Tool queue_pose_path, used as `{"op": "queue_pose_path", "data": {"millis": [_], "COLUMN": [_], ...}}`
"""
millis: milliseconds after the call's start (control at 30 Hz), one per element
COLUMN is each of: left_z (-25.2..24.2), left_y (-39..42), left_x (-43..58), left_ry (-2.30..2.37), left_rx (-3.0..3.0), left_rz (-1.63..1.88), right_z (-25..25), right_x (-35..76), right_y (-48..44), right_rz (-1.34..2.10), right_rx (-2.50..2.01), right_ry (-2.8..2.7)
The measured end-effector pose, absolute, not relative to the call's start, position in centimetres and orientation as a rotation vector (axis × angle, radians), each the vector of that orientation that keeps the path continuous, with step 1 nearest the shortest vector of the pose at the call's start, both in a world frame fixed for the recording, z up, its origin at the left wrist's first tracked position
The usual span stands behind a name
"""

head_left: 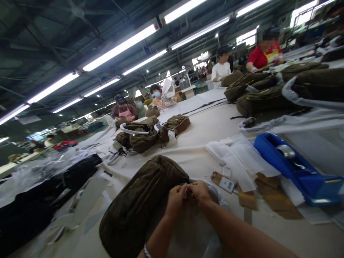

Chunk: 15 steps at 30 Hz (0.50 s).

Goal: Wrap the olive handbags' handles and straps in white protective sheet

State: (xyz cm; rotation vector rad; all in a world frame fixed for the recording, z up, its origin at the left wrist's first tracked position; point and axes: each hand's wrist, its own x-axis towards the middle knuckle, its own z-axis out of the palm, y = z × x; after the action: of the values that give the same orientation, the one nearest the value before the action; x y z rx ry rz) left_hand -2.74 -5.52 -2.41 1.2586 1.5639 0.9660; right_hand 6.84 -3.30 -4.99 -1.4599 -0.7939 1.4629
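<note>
An olive-brown zippered bag (145,197) lies on the pale table cover right in front of me. At its right side my left hand (176,199) and my right hand (199,191) meet, fingers pinched close together. Between the fingertips is a bit of thin white wrapping (185,191). More translucent white material (215,193) spreads under and beside my right hand; its exact shape is hard to make out. Past my right hand a brown cardboard hang tag with a white barcode label (224,182) rests on the table.
A blue tape dispenser (295,172) stands at the right, near white paper sheets (236,157) and brown cards (279,200). More olive bags (145,134) lie ahead, others (266,102) at far right. Black bags under clear plastic (51,190) lie left. Several people work across the table.
</note>
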Motion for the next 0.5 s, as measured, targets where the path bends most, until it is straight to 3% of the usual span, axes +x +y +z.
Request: {"op": "queue_pose_path", "data": {"millis": [300, 500], "left_z": [-3.4, -3.8], "left_y": [-5.5, -5.4], "left_x": [-2.5, -2.5], "left_ry": [1.43, 1.388], "left_rx": [0.971, 0.938], "left_rz": [0.918, 0.953], "right_z": [-5.0, -1.3], "right_x": [7.3, 8.4], "right_y": [-3.2, -5.3], "right_rz": [1.191, 1.119], "right_rx": [-1.593, -1.593], "right_ry": [-1.071, -1.389]}}
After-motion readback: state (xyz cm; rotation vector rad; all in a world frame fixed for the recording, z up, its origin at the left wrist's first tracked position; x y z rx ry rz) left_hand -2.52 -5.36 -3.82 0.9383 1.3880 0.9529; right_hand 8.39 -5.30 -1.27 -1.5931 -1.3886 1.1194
